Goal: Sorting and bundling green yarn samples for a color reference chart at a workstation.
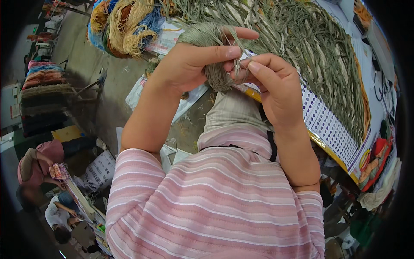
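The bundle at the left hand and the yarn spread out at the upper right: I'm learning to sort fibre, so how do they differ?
The bundle is gathered into a compact, rounded bunch, while the spread yarn lies out in many long, loose strands. The bundle is much smaller; the spread yarn covers a wide area. The bundle's strands look fairly smooth, whereas the spread yarn looks crinkled, with pale streaks. Both are grey-green.

Textile workshop, colourful skeins [127,28], co-workers [57,212] nearby

Single fisheye view from head height, steeply downward, close above both hands [280,88]
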### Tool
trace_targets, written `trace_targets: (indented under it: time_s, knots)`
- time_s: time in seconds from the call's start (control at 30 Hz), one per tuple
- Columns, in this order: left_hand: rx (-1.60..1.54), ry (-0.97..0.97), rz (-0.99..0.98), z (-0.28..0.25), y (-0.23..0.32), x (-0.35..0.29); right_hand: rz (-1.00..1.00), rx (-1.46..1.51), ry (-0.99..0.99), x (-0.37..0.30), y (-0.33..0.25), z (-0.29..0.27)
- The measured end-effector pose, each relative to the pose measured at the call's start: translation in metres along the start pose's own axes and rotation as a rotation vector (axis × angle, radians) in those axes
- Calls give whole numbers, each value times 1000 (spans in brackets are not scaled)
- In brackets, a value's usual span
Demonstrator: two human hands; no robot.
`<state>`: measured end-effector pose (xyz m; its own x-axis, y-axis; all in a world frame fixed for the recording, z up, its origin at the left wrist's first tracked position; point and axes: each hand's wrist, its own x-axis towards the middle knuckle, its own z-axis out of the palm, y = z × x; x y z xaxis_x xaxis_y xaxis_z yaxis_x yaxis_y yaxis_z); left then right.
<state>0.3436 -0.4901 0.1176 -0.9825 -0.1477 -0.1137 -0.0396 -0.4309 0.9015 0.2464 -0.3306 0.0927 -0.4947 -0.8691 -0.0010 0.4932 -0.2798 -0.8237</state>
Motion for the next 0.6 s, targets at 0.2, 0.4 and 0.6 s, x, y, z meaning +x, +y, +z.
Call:
trace_targets:
  time_s: [0.2,0.4,0.6]
  knots:
    - [56,-22,3,2,3,0,23,32,-8,-2,-4,2]
    - [77,-43,23,-1,0,1,42,42,-5,-3,-6,2]
    - [154,-63,47,-6,1,1,43,36,1,-3,-5,-1]
